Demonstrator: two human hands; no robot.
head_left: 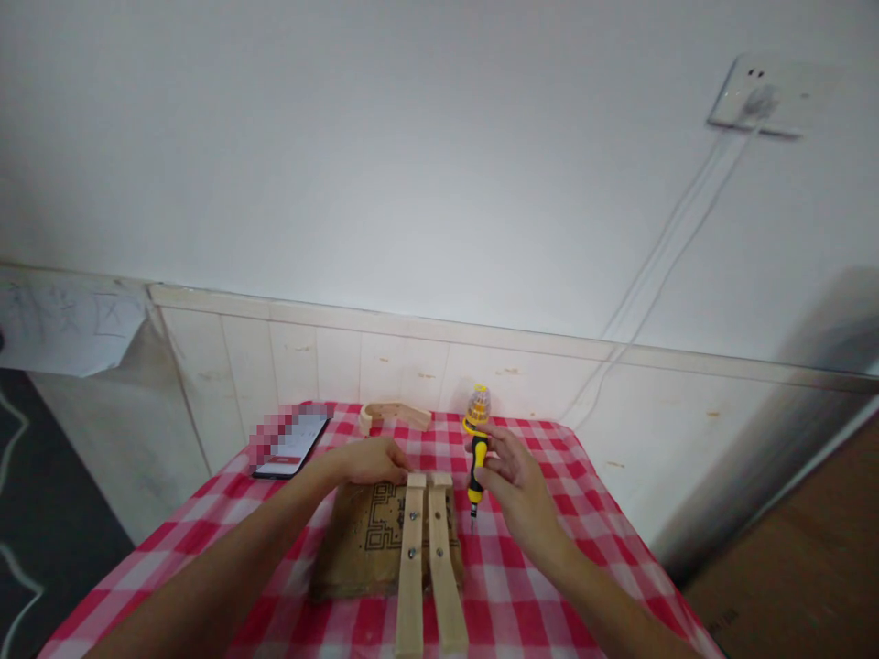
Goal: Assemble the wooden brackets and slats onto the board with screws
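A brown board with a dark maze pattern (374, 535) lies on the red-and-white checked tablecloth (563, 549). Two pale wooden slats (426, 558) rest across it side by side, with screws in them. My left hand (371, 460) lies on the board's far edge, fingers curled down over it. My right hand (512, 480) holds a yellow-and-black screwdriver (476, 453) upright by its handle, tip down just right of the slats.
A phone (288, 444) lies at the table's far left. A curved wooden piece (394, 416) sits at the far edge by the white wall panelling. A wall socket (759, 96) with white cables hangs upper right. Floor drops away on both sides of the table.
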